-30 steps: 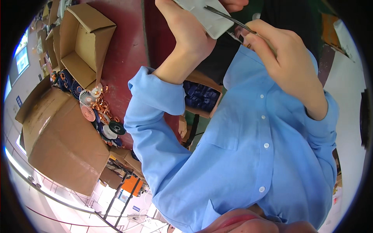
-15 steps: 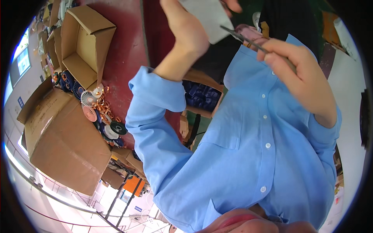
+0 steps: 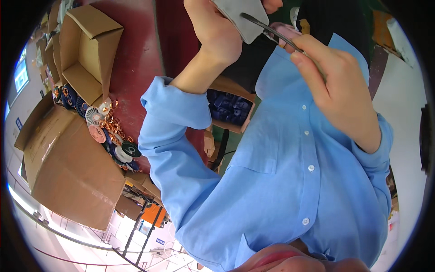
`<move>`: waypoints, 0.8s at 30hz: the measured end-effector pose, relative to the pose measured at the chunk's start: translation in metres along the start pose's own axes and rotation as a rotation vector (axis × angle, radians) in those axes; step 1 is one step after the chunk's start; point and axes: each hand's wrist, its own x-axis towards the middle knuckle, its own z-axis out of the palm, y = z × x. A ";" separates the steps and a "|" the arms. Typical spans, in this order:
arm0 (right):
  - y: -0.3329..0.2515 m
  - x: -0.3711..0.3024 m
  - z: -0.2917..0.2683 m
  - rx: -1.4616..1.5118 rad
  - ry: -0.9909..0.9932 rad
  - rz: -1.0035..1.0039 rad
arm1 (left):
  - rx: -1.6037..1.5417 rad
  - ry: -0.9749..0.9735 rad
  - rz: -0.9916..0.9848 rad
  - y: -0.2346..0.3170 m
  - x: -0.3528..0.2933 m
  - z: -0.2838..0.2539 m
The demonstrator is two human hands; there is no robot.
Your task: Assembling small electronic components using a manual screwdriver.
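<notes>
My left hand (image 3: 215, 31) is at the top edge of the view, closed round a flat grey-white plate (image 3: 247, 20) with a rounded corner. Part of that hand and the plate's far end are cut off by the picture's edge. My right hand (image 3: 342, 84) grips dark metal tweezers (image 3: 284, 40) between thumb and fingers. The tips of the tweezers lie over the plate's face; whether they touch it I cannot tell. Behind the tweezers shows a pinkish, shiny thing (image 3: 286, 31), partly hidden, whose kind I cannot make out.
A dark red table (image 3: 136, 59) runs along the left. On it stand an open cardboard box (image 3: 88, 59) and a larger carton (image 3: 77, 167). Between them lies a heap of round fan-like grilles (image 3: 95, 115) and copper-coloured rings (image 3: 115, 124). A carton of dark blue parts (image 3: 229, 109) stands below my left forearm.
The tweezers have moved left and upward, so their tips reach further over the plate. My right hand has shifted left with them. The whole view has moved slightly.
</notes>
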 end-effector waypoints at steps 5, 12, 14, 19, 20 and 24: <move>-0.002 0.001 0.009 -0.022 0.025 0.004 | 0.044 0.025 -0.048 0.004 -0.005 0.001; 0.000 0.001 0.018 -0.156 0.065 -0.035 | 0.111 0.125 -0.038 0.003 -0.004 0.005; -0.001 0.004 0.014 -0.128 0.042 -0.016 | 0.153 0.149 -0.032 0.003 -0.002 0.007; -0.001 0.007 0.010 -0.114 0.015 -0.031 | 0.259 0.201 -0.033 0.007 -0.003 0.010; -0.002 0.006 0.011 -0.134 0.023 -0.055 | 0.112 0.152 -0.018 0.009 -0.005 0.009; -0.001 0.005 0.017 -0.220 0.056 -0.089 | 0.092 0.215 0.007 0.007 -0.006 0.015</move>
